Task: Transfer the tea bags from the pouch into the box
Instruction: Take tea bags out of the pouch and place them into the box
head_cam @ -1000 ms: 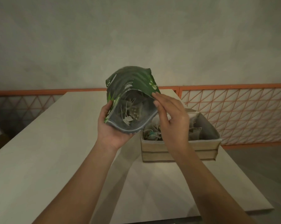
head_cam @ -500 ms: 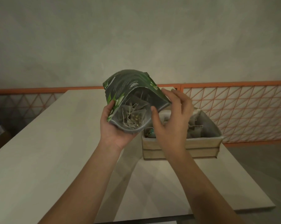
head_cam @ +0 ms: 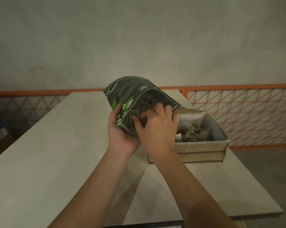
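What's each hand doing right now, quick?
Left hand: grips the pouch from below.
Right hand: fingers curled inside the pouch mouth among the tea bags; whether it grips one cannot be told.

Both hands' fingers [head_cam: 157,111] curled.

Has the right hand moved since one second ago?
Yes. The right hand went from the pouch rim into its mouth, leftward, away from the box.
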### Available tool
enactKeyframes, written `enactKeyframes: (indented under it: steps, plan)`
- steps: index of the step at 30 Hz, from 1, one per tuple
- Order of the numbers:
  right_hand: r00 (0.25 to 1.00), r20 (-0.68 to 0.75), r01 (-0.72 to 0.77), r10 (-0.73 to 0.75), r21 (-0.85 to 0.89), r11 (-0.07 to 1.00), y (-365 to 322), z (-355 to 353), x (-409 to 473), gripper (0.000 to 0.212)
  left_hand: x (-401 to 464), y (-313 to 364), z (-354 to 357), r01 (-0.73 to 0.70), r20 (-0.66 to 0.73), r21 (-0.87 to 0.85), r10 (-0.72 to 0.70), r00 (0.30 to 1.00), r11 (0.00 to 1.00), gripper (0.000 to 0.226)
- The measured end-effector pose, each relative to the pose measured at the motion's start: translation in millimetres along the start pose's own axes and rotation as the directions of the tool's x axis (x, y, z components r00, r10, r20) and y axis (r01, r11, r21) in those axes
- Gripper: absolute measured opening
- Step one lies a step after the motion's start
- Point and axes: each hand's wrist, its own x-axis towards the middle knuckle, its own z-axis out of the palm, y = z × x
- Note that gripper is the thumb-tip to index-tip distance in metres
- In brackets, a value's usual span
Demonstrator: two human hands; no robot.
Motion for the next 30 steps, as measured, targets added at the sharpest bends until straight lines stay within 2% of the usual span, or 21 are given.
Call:
enactKeyframes:
  steps: [5, 8, 10, 13, 18, 24, 30]
  plan:
    - [0.999, -0.044, -0.019, 0.023, 0.104, 0.994, 3, 0, 6, 0.017, 0, 1, -1, 0.012, -0.009, 0.002, -0.012, 1.000, 1.000, 0.048]
    - [0.999, 0.004, -0.052, 0.053, 0.287, 0.957, 6, -13, 16, 0.018, 0, 1, -2, 0.017, -0.040, 0.039, -0.015, 0.999, 0.999, 0.047]
    - [0.990, 0.069, -0.139, 0.121, 0.451, 0.882, 7, -26, 25, 0.016, 0, 0, -3, 0.017, -0.045, 0.045, -0.015, 0.999, 0.999, 0.050]
    - [0.971, 0.127, -0.237, 0.201, 0.569, 0.788, 11, -38, 34, 0.014, 0, -1, -3, 0.032, -0.030, 0.017, -0.031, 0.999, 0.999, 0.054]
    - [0.956, 0.147, -0.270, 0.255, 0.785, 0.558, 23, -53, 38, 0.006, 6, -2, -2, 0.058, 0.034, -0.019, -0.058, 0.998, 0.998, 0.058]
    - [0.956, 0.153, -0.250, 0.249, 0.869, 0.427, 47, -81, 47, 0.015, 17, 0, -5, 0.108, 0.091, -0.069, -0.102, 0.991, 0.992, 0.061]
    - [0.919, 0.255, -0.371, 0.300, 0.819, 0.438, 103, -87, 51, 0.017, 12, -1, 3, 0.065, 0.087, -0.045, -0.061, 0.994, 0.997, 0.052]
